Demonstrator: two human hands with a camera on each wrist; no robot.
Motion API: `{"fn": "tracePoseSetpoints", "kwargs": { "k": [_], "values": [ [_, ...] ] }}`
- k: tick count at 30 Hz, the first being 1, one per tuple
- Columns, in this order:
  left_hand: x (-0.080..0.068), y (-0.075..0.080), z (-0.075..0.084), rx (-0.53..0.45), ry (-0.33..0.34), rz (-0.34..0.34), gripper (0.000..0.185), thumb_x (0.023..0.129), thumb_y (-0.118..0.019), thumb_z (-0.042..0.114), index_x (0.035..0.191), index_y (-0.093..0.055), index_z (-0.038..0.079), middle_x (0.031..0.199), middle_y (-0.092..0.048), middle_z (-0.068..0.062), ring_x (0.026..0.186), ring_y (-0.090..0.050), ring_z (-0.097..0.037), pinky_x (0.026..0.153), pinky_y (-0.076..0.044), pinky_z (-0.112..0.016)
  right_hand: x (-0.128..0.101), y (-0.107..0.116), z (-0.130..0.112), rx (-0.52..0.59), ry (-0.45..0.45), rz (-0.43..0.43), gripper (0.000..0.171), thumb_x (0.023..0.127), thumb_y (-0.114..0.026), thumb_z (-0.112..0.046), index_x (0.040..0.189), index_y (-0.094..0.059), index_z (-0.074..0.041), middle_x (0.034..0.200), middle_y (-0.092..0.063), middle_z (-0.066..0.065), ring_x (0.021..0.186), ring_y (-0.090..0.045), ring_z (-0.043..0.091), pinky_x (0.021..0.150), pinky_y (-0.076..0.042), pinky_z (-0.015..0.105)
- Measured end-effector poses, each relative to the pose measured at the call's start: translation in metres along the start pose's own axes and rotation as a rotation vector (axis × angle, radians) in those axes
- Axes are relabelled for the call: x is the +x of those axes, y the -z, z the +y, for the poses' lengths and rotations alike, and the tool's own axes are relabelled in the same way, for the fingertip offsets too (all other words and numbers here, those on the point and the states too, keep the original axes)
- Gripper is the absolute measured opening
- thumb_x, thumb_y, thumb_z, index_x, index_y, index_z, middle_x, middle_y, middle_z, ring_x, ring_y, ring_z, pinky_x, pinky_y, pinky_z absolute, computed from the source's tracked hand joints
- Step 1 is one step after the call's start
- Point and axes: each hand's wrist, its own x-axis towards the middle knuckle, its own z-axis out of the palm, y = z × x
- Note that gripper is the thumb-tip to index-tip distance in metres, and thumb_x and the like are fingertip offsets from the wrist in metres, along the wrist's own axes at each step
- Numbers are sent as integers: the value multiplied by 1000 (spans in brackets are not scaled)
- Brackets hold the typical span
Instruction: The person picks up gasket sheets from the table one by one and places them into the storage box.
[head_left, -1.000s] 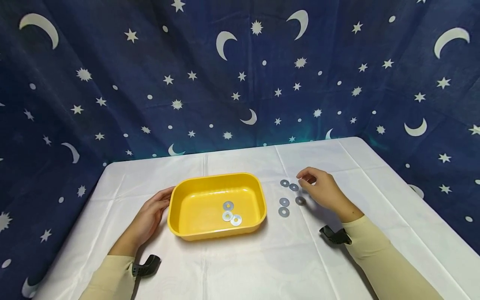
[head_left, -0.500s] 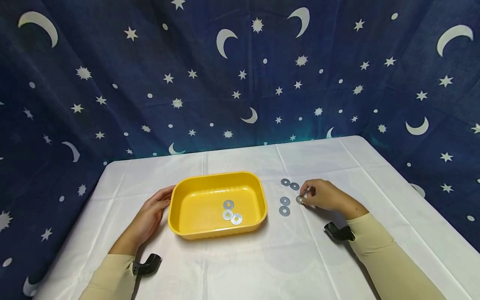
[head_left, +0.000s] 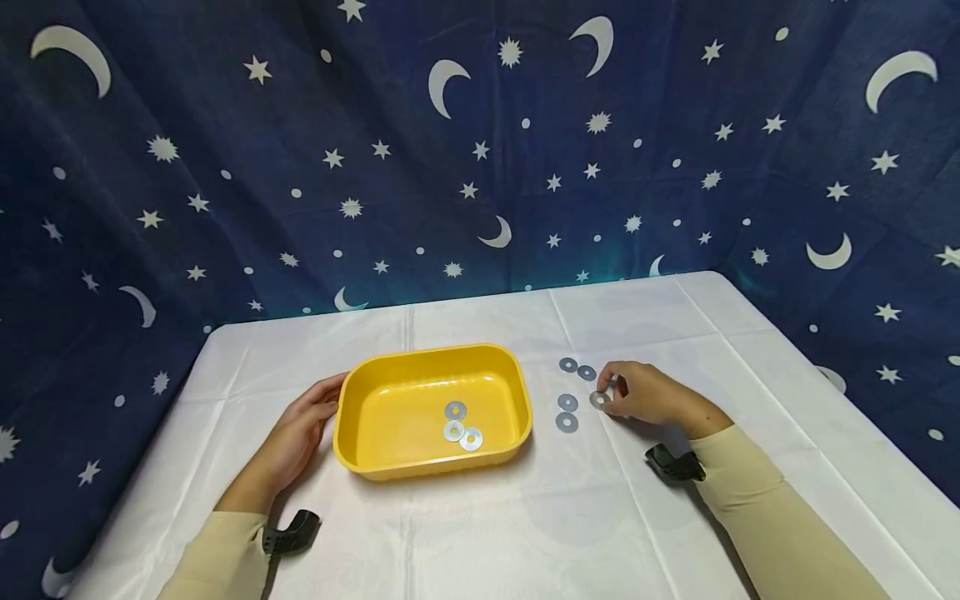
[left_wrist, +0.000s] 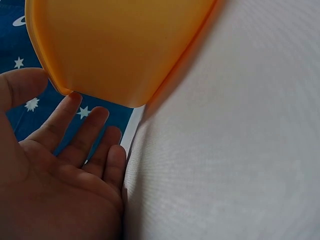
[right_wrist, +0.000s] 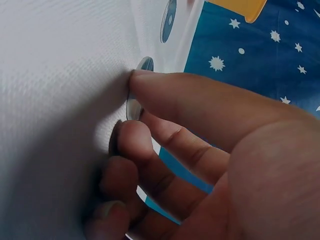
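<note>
My right hand point(head_left: 647, 395) is low over the cloth, thumb and index finger pinching the edges of a flat metal washer point(head_left: 598, 400). The right wrist view shows this washer point(right_wrist: 134, 107) edge-on, partly hidden by the thumb; a dark disc edge point(right_wrist: 114, 136) shows at the middle fingertip. Several more washers point(head_left: 567, 422) lie to the left of that hand. At the left end of a yellow plastic tray point(head_left: 431, 472), my left hand point(head_left: 288, 446) touches the rim with thumb and index fingertip, its other fingers loosely extended. Inside the tray are three washers point(head_left: 453, 431).
A white cloth point(head_left: 480, 542) covers the table. Behind it hangs a dark blue curtain point(head_left: 390, 108) with moons and stars, which also runs along both sides. Each wrist carries a black camera mount point(head_left: 292, 533).
The right hand has come down and toward the person onto the washer, and its thumb and index finger have closed on it. The left hand and tray stay put.
</note>
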Motion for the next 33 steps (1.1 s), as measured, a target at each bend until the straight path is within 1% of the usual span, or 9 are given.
{"fn": "tracePoseSetpoints", "kwargs": {
  "k": [3,8,13,22,26,29,33],
  "values": [
    [0,0,0,1,7,0,51,103,-37,11,153,-32,2,154,-40,-3,129,-43,6,102,-33,-3,0,-1,0,2,-13,-18,21,85,-73,-7,102,-61,-6,73,-50,2,63,-47,15,54,-38,25],
    [0,0,1,7,16,3,51,103,-37,11,153,-32,2,155,-38,-6,128,-45,7,101,-34,-3,0,-1,0,11,12,-39,24,84,-73,-6,101,-57,-6,73,-48,2,63,-47,15,54,-38,25],
    [0,0,0,10,17,3,52,103,-37,12,154,-31,3,157,-36,-8,128,-45,7,102,-34,-3,-1,0,0,32,49,-37,26,84,-73,-3,99,-53,-6,72,-46,2,64,-47,15,54,-38,24],
    [0,0,-1,15,6,-3,51,103,-38,13,153,-32,3,153,-41,-1,128,-45,7,102,-34,-3,-2,-4,-1,28,121,-8,20,87,-69,-1,94,-52,-8,80,-51,2,74,-51,15,61,-42,24],
    [0,0,-1,17,2,-1,51,104,-38,14,153,-32,3,148,-44,6,128,-46,7,101,-34,-3,-2,-5,-4,21,150,2,18,88,-68,0,91,-53,-9,80,-54,1,76,-52,15,64,-41,24],
    [1,1,-2,13,-1,-2,51,104,-38,13,153,-33,2,146,-46,9,128,-46,7,101,-34,-3,-3,-5,-6,18,161,4,18,87,-69,0,90,-54,-9,79,-53,0,76,-52,14,65,-41,24],
    [2,1,-2,11,-4,-2,51,104,-38,13,153,-33,3,148,-45,6,128,-47,6,102,-34,-3,-3,-6,-8,20,162,14,19,86,-69,1,89,-54,-10,78,-53,0,76,-52,14,65,-41,24]
  ]
}}
